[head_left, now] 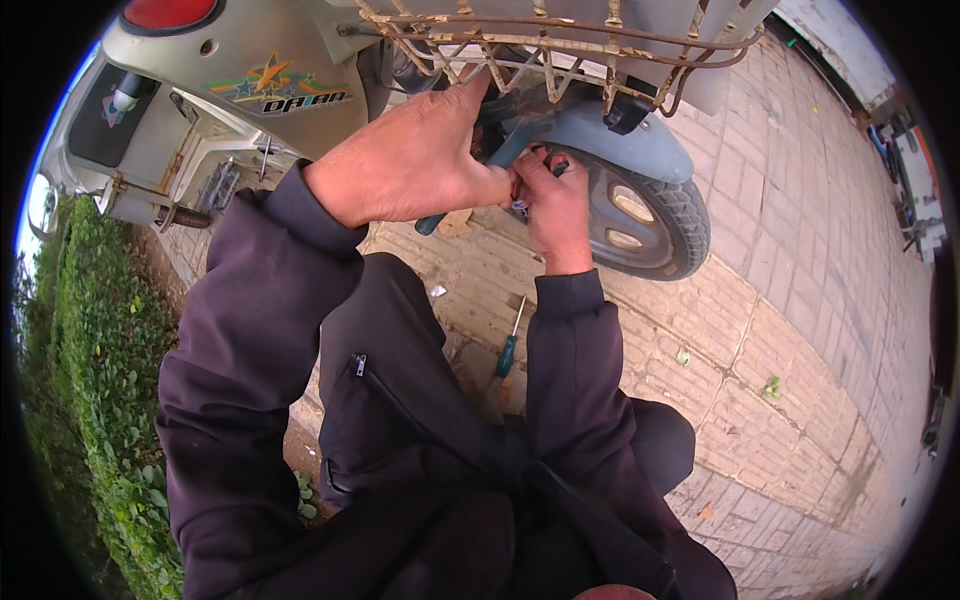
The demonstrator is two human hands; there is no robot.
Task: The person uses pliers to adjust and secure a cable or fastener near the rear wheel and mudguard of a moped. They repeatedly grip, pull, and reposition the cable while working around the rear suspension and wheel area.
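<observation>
The curled right hand (558,205) pinches a small red-and-black piece (560,167), probably light, stiff and best gripped by its end, beside the thumb-spread left hand (410,155), its hidden fingers' hold impossible to tell, the scooter wheel (655,225) just rightward.

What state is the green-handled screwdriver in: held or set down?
Set down: the screwdriver lies on the paving, apart from the left hand and right hand, both near the front wheel.
</observation>
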